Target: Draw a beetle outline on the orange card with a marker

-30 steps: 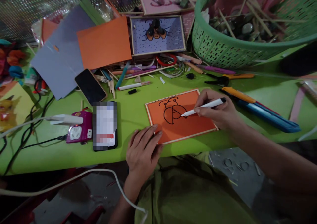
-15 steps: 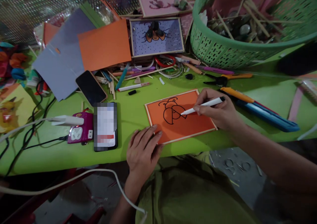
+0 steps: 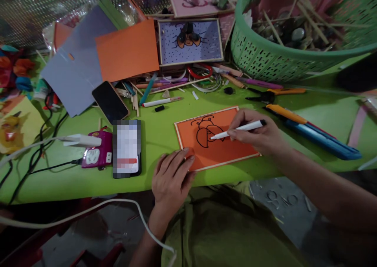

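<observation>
An orange card with a wooden border lies on the green table, bearing a black outline of a beetle. My right hand grips a white marker whose tip touches the beetle drawing. My left hand rests flat at the table's near edge, its fingers stretched out and pressing the card's lower left corner.
A lit phone and a pink power strip lie left of the card, a dark phone behind them. Paper sheets, a framed beetle picture, pens, scissors and a green basket crowd the back.
The marker tip has slid a little to the left across the beetle drawing. My left hand has stayed on the card's corner.
</observation>
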`<state>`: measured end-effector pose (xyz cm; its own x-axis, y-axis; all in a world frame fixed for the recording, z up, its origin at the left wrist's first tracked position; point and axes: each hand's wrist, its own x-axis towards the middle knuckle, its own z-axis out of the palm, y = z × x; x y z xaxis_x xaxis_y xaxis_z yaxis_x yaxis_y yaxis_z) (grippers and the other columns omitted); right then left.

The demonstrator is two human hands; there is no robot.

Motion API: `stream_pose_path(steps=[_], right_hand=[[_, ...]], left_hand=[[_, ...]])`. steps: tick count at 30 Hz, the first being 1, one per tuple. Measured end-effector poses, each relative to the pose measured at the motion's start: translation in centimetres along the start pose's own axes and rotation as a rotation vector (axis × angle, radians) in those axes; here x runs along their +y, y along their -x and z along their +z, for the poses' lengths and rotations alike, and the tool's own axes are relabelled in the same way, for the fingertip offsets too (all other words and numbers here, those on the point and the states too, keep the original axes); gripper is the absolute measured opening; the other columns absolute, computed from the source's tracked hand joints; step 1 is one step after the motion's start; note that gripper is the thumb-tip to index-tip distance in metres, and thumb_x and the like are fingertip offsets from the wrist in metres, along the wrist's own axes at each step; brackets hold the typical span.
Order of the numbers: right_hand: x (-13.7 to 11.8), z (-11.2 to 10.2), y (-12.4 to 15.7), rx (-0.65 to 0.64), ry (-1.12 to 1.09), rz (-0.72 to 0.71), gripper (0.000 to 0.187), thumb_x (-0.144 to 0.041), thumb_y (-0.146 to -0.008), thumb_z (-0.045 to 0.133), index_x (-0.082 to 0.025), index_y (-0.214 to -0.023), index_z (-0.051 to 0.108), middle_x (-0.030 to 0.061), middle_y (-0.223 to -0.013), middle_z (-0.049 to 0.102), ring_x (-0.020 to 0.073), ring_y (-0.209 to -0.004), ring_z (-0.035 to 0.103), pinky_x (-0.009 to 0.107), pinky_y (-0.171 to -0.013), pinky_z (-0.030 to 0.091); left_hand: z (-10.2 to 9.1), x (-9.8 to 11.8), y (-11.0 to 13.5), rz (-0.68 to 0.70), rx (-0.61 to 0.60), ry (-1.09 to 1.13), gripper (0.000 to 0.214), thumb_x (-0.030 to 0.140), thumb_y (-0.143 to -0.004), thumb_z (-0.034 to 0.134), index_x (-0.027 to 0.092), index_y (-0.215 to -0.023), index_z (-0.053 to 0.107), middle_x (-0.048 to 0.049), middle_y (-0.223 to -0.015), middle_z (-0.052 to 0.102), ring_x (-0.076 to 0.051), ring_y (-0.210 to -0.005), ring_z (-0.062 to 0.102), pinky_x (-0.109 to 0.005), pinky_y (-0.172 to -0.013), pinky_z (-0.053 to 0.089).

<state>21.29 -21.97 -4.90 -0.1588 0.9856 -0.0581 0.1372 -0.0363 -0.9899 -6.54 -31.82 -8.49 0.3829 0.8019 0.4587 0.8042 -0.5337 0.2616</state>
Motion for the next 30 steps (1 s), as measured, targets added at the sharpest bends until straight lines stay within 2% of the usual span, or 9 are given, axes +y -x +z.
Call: stream_pose_path(steps=[4,10,30], right_hand=[[0.38,-0.07,0.02,-0.029,0.036,0.027,0.034,-0.047,-0.078,0.092,-0.024,-0.075,0.068,-0.0015,-0.065,0.066,0.0143,-0.058,0.054,0.029,-0.055,0.040],[0.42,0.04,0.10,-0.047,0.059,0.030,0.032,-0.045,-0.080,0.090,-0.024,-0.077,0.067,0.0003,-0.068,0.070,0.0156,-0.063,0.058,0.029,-0.058,0.042],[0.06,-0.08,0.05,-0.049,0.091,0.036,0.029,-0.044,-0.078,0.087,-0.024,-0.073,0.066,-0.0019,-0.064,0.066,0.0152,-0.060,0.053,0.029,-0.057,0.039]], left_hand=[[0.06,0.04,-0.05,-0.003,0.018,0.010,0.026,0.029,-0.110,0.065,0.025,-0.134,0.072,-0.0072,-0.136,0.083,-0.025,-0.127,0.077,-0.046,-0.116,0.053],[-0.03,0.12,-0.24,0.011,0.031,0.009,0.023,0.030,-0.112,0.062,0.022,-0.130,0.073,-0.0090,-0.134,0.084,-0.026,-0.126,0.076,-0.045,-0.116,0.052],[0.02,0.06,-0.14,-0.001,0.027,0.015,0.027,0.029,-0.110,0.065,0.025,-0.135,0.072,-0.0074,-0.135,0.083,-0.025,-0.126,0.077,-0.045,-0.117,0.052]])
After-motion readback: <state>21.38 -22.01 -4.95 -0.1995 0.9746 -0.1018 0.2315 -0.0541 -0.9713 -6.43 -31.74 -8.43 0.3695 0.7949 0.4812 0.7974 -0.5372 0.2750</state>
